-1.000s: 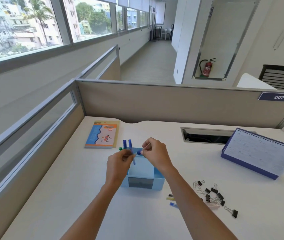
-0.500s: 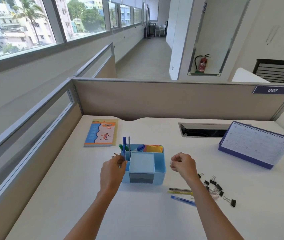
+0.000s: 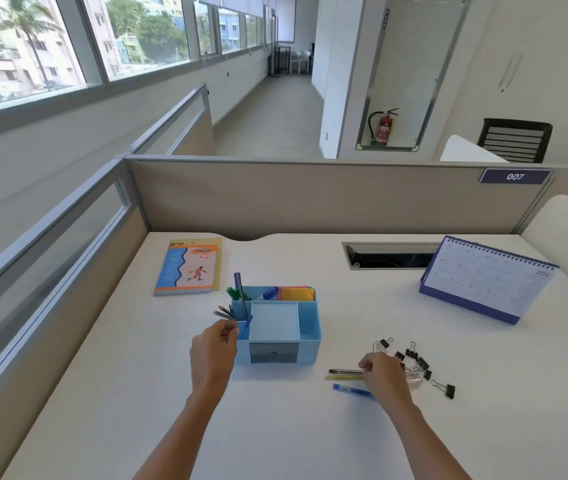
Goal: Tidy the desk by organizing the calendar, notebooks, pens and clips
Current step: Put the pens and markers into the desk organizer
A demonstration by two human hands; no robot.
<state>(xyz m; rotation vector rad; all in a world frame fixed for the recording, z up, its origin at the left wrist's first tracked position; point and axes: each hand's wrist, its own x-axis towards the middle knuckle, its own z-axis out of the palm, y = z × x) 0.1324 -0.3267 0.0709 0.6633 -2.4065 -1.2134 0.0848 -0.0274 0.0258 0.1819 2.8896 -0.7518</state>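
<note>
Left hand (image 3: 211, 355) sat left of centre frame, fingers pinched shut on a bundle of pens (image 3: 227, 313) against the left wall of the blue organizer (image 3: 310, 336); their tips fanned toward the upper left, long axes diagonal. Right hand (image 3: 384, 375) sat lower right, fingers curled down on the black pen (image 3: 345, 371) and yellow pen (image 3: 343, 377) (grip itself hidden, can't tell if closed). Both lay roughly horizontal across the desk (image 3: 137, 393), free ends pointing left. A blue pen (image 3: 350, 389) lay just below, tilted slightly. Binder clips (image 3: 421, 365) were scattered just right of that hand. The calendar (image 3: 483, 278) stood at far right, the notebook (image 3: 189, 266) flat at upper left of the desk.
</note>
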